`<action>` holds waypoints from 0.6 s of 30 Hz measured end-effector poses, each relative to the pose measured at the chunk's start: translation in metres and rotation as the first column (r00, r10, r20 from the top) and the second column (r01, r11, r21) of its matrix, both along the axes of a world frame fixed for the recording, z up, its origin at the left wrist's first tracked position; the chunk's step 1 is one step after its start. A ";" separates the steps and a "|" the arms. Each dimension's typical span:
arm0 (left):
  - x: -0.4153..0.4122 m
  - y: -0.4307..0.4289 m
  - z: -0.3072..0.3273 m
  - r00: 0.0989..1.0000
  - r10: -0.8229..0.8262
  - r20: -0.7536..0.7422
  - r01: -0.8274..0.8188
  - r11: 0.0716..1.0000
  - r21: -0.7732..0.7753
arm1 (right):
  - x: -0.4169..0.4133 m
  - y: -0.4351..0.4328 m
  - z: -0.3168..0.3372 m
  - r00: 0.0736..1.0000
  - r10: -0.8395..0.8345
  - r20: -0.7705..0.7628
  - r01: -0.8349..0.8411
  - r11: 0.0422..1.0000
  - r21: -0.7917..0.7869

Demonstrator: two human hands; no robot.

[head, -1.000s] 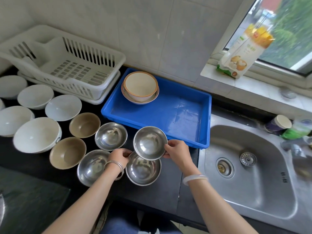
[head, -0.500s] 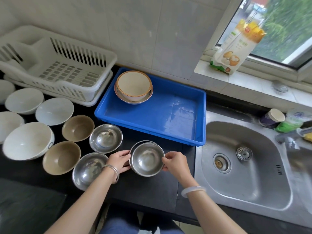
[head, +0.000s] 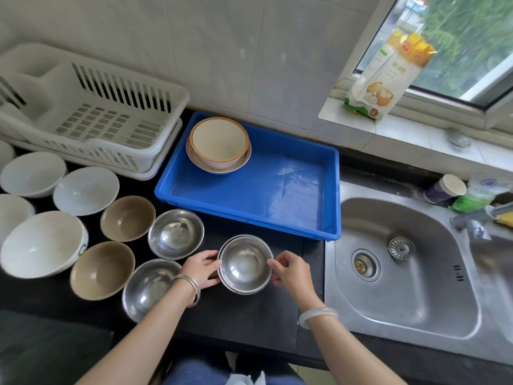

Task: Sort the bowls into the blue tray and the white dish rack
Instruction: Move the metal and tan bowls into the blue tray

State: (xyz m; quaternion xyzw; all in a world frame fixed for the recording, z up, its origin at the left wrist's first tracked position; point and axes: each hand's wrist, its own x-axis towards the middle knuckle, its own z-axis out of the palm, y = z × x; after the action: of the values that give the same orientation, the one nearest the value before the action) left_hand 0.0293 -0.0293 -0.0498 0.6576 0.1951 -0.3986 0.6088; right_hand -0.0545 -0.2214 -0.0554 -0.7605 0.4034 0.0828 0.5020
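nested steel bowls (head: 245, 263) gripped at rim by fingers of left hand (head: 202, 269) and right hand (head: 291, 273) | risk: bowls are separated and dropped if tilted on lift

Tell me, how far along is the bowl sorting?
Early. Done: two cream bowls stacked in the tray. In hand: left hand and right hand grip a nested steel pair on the counter. To do: two steel bowls, two brown bowls and the white bowls; the rack shows no bowl.
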 end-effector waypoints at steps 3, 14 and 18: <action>0.005 0.001 -0.002 0.999 -0.043 -0.006 0.043 0.999 0.001 | 0.000 0.005 -0.005 0.997 -0.076 0.004 0.074 0.983 0.171; 0.033 -0.007 0.018 0.975 -0.161 0.152 0.161 0.987 0.010 | 0.005 0.015 0.020 0.962 -0.194 0.190 0.177 0.979 0.100; 0.057 -0.027 0.043 0.970 -0.143 0.198 0.159 0.985 -0.065 | 0.026 -0.005 0.038 0.933 -0.222 0.285 0.206 0.975 0.085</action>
State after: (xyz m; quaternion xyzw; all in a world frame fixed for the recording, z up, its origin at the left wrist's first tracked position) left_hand 0.0861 -0.0563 -0.0068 0.6809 0.0684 -0.3859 0.6186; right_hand -0.0282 -0.2260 -0.0170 -0.7022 0.4029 -0.0749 0.5822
